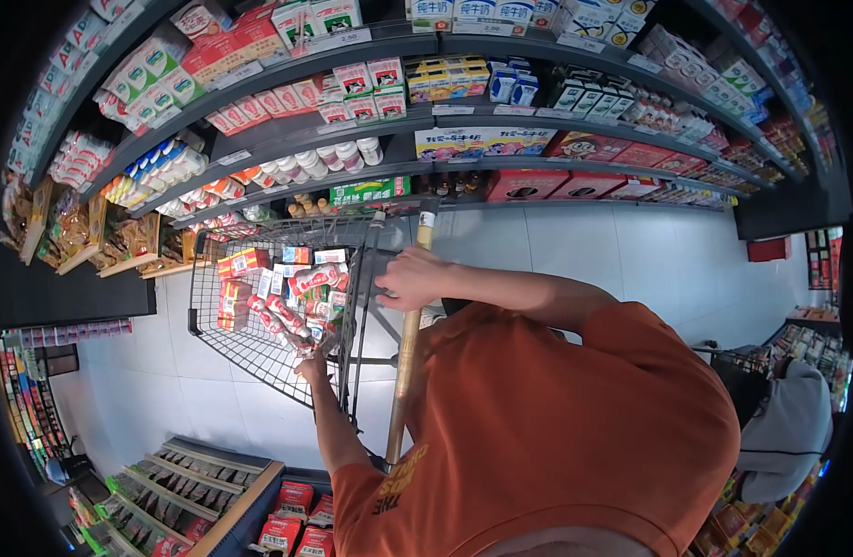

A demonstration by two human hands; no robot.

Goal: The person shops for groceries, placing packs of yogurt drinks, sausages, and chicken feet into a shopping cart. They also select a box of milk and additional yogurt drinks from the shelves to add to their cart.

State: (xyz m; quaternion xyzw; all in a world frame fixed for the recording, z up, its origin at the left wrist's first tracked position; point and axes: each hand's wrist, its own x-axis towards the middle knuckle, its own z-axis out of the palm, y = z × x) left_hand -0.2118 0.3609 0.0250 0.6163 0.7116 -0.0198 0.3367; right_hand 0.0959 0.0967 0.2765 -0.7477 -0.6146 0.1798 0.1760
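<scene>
The shopping cart (245,357) is a dark wire basket holding red-and-yellow boxes (244,263), red-and-white bottles (318,278) and small cartons. Over its golden handle bar (406,357) reaches my right hand (413,278), fingers partly spread toward the basket, with nothing visible in them. At the basket's near lower corner, my left hand (312,368) has its fingers closed on the end of a small red-and-silver package beside the bottles; its exact shape is hard to make out.
Shelves (426,123) of milk cartons, bottles and boxes curve along the top. Slatted produce-style racks (180,497) and red packages (295,499) stand at the lower left. A person in grey (793,418) is at the right. Pale floor tiles (575,237) show beside the shelves.
</scene>
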